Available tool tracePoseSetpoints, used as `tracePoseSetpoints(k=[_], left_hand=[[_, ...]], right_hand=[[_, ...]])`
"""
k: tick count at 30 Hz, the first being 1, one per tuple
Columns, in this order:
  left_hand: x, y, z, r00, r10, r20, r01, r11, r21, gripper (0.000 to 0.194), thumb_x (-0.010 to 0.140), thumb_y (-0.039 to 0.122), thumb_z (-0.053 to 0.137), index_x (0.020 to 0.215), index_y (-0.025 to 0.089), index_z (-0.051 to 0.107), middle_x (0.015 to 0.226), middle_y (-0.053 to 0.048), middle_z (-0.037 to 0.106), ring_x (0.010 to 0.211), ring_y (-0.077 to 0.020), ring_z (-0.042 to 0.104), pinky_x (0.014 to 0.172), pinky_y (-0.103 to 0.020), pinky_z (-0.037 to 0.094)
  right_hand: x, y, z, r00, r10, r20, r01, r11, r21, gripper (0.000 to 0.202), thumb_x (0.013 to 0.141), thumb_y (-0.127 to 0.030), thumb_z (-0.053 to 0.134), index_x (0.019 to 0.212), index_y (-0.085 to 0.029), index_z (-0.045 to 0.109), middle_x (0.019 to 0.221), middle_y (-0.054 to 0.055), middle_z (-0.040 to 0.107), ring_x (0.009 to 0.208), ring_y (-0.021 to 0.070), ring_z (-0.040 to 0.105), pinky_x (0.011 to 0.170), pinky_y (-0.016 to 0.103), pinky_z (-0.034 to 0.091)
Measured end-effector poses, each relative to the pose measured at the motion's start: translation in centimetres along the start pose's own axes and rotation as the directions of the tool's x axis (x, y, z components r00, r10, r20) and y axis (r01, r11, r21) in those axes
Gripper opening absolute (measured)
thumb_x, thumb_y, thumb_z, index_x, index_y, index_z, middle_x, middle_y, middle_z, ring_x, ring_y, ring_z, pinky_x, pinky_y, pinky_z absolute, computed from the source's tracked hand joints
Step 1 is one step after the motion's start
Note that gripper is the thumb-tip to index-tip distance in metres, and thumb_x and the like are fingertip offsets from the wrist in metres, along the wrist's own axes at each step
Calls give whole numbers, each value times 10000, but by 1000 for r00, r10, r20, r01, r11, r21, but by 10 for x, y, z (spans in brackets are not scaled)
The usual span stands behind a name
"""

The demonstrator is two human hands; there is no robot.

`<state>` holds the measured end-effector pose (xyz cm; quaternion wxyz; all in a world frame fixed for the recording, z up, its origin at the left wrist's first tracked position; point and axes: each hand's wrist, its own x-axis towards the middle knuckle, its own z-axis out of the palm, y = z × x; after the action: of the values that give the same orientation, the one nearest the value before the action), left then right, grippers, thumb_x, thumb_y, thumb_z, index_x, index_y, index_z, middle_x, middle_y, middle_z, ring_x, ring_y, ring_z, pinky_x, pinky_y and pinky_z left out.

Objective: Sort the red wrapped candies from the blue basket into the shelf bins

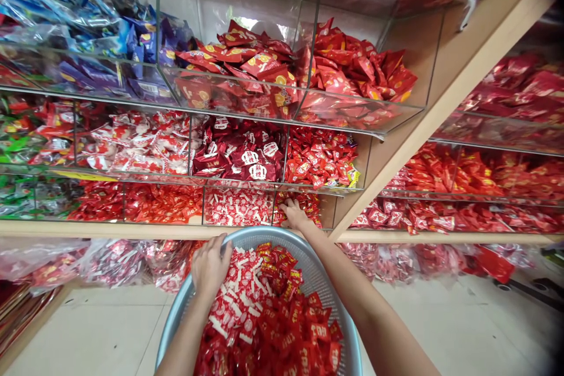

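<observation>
Head view: left hand (210,270) clamped on blue perforated basket (259,233) before bottom shelf (110,228); right hand (294,214) in red candies (311,203), can't tell if gripping. Lopsided push could spill heaped sweets (282,329).

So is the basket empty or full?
The basket isn't empty: red-and-white sweets and red sweets cover what shows inside. The picture cuts off its near end, so I cannot tell if it's full.

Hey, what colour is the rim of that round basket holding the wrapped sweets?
The basket's rim is pale grey-blue, seen best in the head view.
</observation>
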<state>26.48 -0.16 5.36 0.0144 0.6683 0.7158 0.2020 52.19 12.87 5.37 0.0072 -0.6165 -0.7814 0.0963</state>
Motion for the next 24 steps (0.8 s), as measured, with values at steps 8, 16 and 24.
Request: tracePoseSetpoints(k=[8, 16, 24], left_hand=[[0, 1, 0, 1000, -2, -1, 2, 1000, 3, 461, 909, 424, 310, 1176, 189, 603, 1130, -87, 661, 970, -242, 617, 864, -368, 422], [-1, -2, 2, 999, 7, -34, -8, 1000, -12, 443, 904, 418, 333, 1163, 195, 615, 1114, -82, 669, 954, -240, 621, 850, -365, 429], [0, -2, 2, 1000, -2, -19, 2, 1000, -15, 452, 910, 426, 319, 1166, 193, 609, 1120, -75, 667, 971, -245, 617, 859, -373, 424]], right_hand=[[2, 9, 12, 998, -49, -32, 52, 993, 103, 410, 736, -116, 648, 1139, -180, 610, 1258, 152, 500, 1130, 251, 489, 884, 315, 407], [4, 28, 19, 983, -34, -182, 100, 926, 365, 375, 752, -74, 566, 1116, -143, 620, 1133, 122, 631, 1020, 212, 572, 922, 319, 417], [3, 33, 22, 942, 170, -291, 78, 730, 679, 324, 782, -181, 491, 1085, -158, 603, 899, 43, 667, 733, 153, 608, 714, 304, 533]])
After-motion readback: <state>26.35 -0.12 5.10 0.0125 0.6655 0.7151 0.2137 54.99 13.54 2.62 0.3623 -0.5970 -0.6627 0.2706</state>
